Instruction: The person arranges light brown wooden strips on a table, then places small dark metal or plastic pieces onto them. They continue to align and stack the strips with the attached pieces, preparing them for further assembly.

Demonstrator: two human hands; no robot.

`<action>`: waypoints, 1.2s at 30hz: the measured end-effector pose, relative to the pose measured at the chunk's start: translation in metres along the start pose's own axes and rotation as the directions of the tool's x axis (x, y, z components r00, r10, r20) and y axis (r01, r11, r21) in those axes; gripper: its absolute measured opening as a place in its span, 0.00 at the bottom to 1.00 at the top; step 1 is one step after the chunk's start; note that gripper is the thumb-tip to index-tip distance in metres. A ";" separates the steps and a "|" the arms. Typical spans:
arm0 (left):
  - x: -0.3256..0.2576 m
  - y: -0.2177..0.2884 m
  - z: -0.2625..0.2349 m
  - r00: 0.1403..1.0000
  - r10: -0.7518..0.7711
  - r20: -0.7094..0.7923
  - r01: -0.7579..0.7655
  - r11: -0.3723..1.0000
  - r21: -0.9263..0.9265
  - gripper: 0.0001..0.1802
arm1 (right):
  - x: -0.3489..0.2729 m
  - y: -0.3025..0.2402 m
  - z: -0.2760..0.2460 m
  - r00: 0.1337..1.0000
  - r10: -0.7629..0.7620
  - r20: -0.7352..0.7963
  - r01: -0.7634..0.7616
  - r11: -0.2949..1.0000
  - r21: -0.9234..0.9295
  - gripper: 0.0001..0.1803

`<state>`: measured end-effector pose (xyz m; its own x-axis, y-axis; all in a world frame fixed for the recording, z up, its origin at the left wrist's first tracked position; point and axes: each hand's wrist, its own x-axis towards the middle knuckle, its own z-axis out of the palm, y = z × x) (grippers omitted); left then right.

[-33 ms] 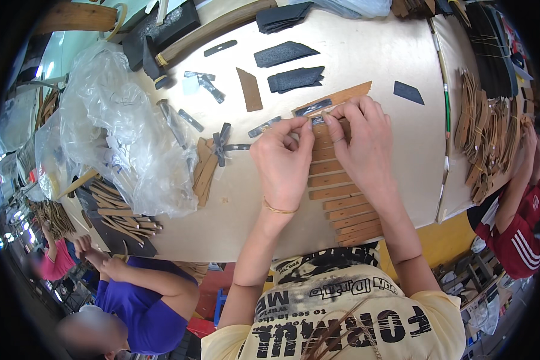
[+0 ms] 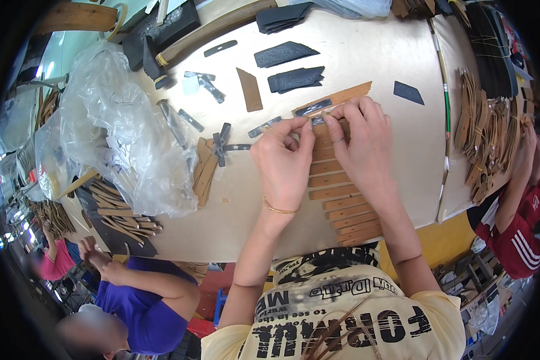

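Observation:
My left hand (image 2: 284, 162) and my right hand (image 2: 364, 144) meet at the far end of a row of tan leather strips (image 2: 333, 179). Thumbs and forefingers pinch the two ends of a short, shiny dark strip (image 2: 318, 120), which lies over the farthest strips; my fingertips cover part of it. Just beyond my fingers, a similar dark strip (image 2: 313, 108) rests on an angled tan leather piece (image 2: 355, 93). Left of my left hand lie another dark strip (image 2: 264, 126) and several more, some of them crossed.
Black leather pieces (image 2: 295, 79) lie in stacks beyond my hands, near a brown piece (image 2: 249, 90). A hammer (image 2: 153, 65) and crumpled clear plastic (image 2: 123, 138) occupy the left. Bundled tan straps (image 2: 489, 132) hang at right. Co-workers sit at both sides, one in purple (image 2: 153, 306).
My hands and the dark strip stay in place. Only the hands of the co-worker in purple have shifted slightly.

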<state>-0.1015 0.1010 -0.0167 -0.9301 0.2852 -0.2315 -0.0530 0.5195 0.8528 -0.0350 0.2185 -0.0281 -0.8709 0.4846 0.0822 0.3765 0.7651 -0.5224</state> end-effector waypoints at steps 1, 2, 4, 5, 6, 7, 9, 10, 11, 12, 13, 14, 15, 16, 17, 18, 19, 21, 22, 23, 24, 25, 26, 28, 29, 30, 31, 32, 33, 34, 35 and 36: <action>-0.001 0.000 0.001 1.000 0.011 -0.009 -0.010 1.000 0.006 0.06 | -0.001 0.000 0.001 1.000 -0.001 -0.005 0.001 1.000 -0.017 0.08; -0.002 0.000 0.002 1.000 0.021 -0.017 -0.021 1.000 0.012 0.06 | -0.001 0.000 0.002 1.000 -0.004 -0.012 0.004 0.999 -0.031 0.09; -0.003 0.000 0.004 0.998 0.056 -0.037 -0.054 0.998 0.045 0.06 | -0.002 0.000 0.004 0.999 -0.012 -0.032 0.011 0.999 -0.049 0.09; -0.003 -0.001 0.005 0.997 0.066 -0.043 -0.063 0.996 0.065 0.06 | -0.003 0.000 0.005 0.999 -0.018 -0.046 0.016 0.998 -0.053 0.09; -0.004 -0.002 0.005 0.996 0.076 -0.042 -0.073 0.995 0.071 0.06 | -0.003 0.000 0.006 0.998 -0.025 -0.061 0.022 0.998 -0.054 0.09; -0.005 -0.002 0.006 0.996 0.080 -0.038 -0.076 0.994 0.080 0.07 | -0.003 0.000 0.006 0.998 -0.026 -0.065 0.023 0.998 -0.057 0.09; -0.007 -0.005 0.008 0.992 0.110 -0.054 -0.104 0.989 0.102 0.09 | -0.003 0.000 0.007 0.996 -0.031 -0.079 0.027 0.998 -0.053 0.09; -0.009 -0.007 0.009 0.988 0.136 -0.074 -0.127 0.985 0.115 0.11 | -0.003 0.000 0.008 0.995 -0.040 -0.089 0.036 0.998 -0.052 0.09; -0.011 -0.009 0.009 0.976 0.192 -0.105 -0.179 0.976 0.125 0.12 | -0.003 0.000 0.008 0.994 -0.047 -0.100 0.043 0.998 -0.048 0.08; -0.012 -0.012 0.009 0.959 0.260 -0.111 -0.238 0.954 0.183 0.15 | -0.004 0.000 0.008 0.992 -0.053 -0.112 0.049 0.998 -0.039 0.08; -0.014 -0.015 0.007 0.927 0.354 -0.123 -0.319 0.917 0.238 0.18 | -0.004 0.001 0.008 0.990 -0.065 -0.126 0.060 0.997 -0.044 0.08; -0.016 -0.018 0.006 0.877 0.463 -0.125 -0.413 0.862 0.295 0.22 | -0.004 0.001 0.009 0.987 -0.075 -0.140 0.069 0.997 -0.043 0.08; -0.021 -0.020 0.005 0.886 0.455 -0.093 -0.395 0.844 0.363 0.23 | -0.004 0.001 0.009 0.985 -0.084 -0.152 0.079 0.996 -0.041 0.08; -0.027 -0.022 0.004 0.885 0.462 -0.058 -0.395 0.812 0.430 0.24 | -0.004 0.001 0.009 0.984 -0.085 -0.153 0.080 0.996 -0.040 0.08; -0.031 -0.024 0.003 0.877 0.479 -0.028 -0.404 0.769 0.496 0.26 | -0.004 0.002 0.010 0.984 -0.086 -0.153 0.081 0.996 -0.040 0.08; -0.033 -0.026 0.004 0.882 0.470 -0.007 -0.394 0.747 0.535 0.26 | -0.005 0.002 0.010 0.984 -0.086 -0.155 0.082 0.996 -0.033 0.08; -0.034 -0.028 0.005 0.879 0.477 0.007 -0.394 0.718 0.573 0.27 | -0.005 0.002 0.010 0.984 -0.088 -0.154 0.082 0.996 -0.041 0.08; -0.034 -0.031 0.007 0.875 0.483 0.026 -0.392 0.678 0.621 0.27 | -0.005 0.002 0.010 0.983 -0.089 -0.162 0.083 0.995 -0.046 0.09; -0.034 -0.032 0.007 0.876 0.481 0.031 -0.390 0.669 0.632 0.26 | -0.004 0.002 0.010 0.987 -0.077 -0.139 0.071 0.996 -0.052 0.09; -0.033 -0.032 0.008 0.875 0.482 0.037 -0.390 0.659 0.643 0.26 | -0.004 0.001 0.009 0.991 -0.066 -0.117 0.059 0.997 -0.057 0.11; -0.032 -0.033 0.008 0.867 0.496 0.039 -0.396 0.641 0.657 0.25 | -0.004 0.000 0.009 0.998 -0.019 -0.067 0.015 0.998 -0.068 0.12; -0.031 -0.034 0.007 0.858 0.512 0.041 -0.405 0.625 0.667 0.25 | -0.004 -0.002 0.008 0.986 -0.032 -0.163 0.028 0.999 -0.028 0.16; -0.029 -0.034 0.009 0.847 0.531 0.039 -0.415 0.613 0.673 0.25 | -0.003 -0.004 0.009 0.973 -0.014 -0.232 0.015 1.000 0.001 0.20; -0.027 -0.035 0.009 0.829 0.558 0.039 -0.426 0.584 0.691 0.24 | -0.004 -0.008 0.010 0.956 0.002 -0.294 -0.001 1.000 0.004 0.27; -0.027 -0.035 0.009 0.819 0.573 0.039 -0.432 0.568 0.700 0.24 | -0.004 -0.010 0.011 0.956 -0.002 -0.292 -0.004 1.000 -0.020 0.30; -0.027 -0.035 0.010 0.827 0.560 0.044 -0.427 0.577 0.696 0.23 | -0.005 -0.012 0.012 0.957 -0.004 -0.288 -0.008 0.999 -0.039 0.34; -0.027 -0.035 0.009 0.833 0.551 0.048 -0.425 0.584 0.692 0.23 | -0.004 -0.013 0.014 0.962 0.023 -0.274 -0.037 0.998 -0.047 0.34; -0.028 -0.035 0.009 0.836 0.547 0.047 -0.424 0.589 0.688 0.23 | -0.003 -0.012 0.016 0.960 0.052 -0.275 -0.070 0.996 -0.058 0.34; -0.028 -0.035 0.008 0.834 0.549 0.053 -0.425 0.578 0.697 0.22 | -0.002 -0.010 0.017 0.958 0.079 -0.275 -0.102 0.992 -0.069 0.34; -0.027 -0.034 0.009 0.829 0.557 0.051 -0.424 0.567 0.706 0.22 | -0.001 -0.007 0.017 0.959 0.118 -0.256 -0.141 0.987 -0.075 0.34; -0.028 -0.034 0.009 0.826 0.562 0.048 -0.420 0.556 0.717 0.22 | -0.002 -0.003 0.016 0.948 0.113 -0.296 -0.145 0.985 -0.090 0.33; -0.028 -0.033 0.009 0.833 0.551 0.051 -0.415 0.561 0.717 0.21 | -0.004 0.003 0.013 0.941 0.125 -0.315 -0.163 0.982 -0.099 0.32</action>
<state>-0.0706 0.0828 -0.0426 -0.7853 0.5648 0.2534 0.6166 0.7501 0.2389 -0.0347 0.2134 -0.0408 -0.6729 0.6848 0.2796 0.5428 0.7140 -0.4423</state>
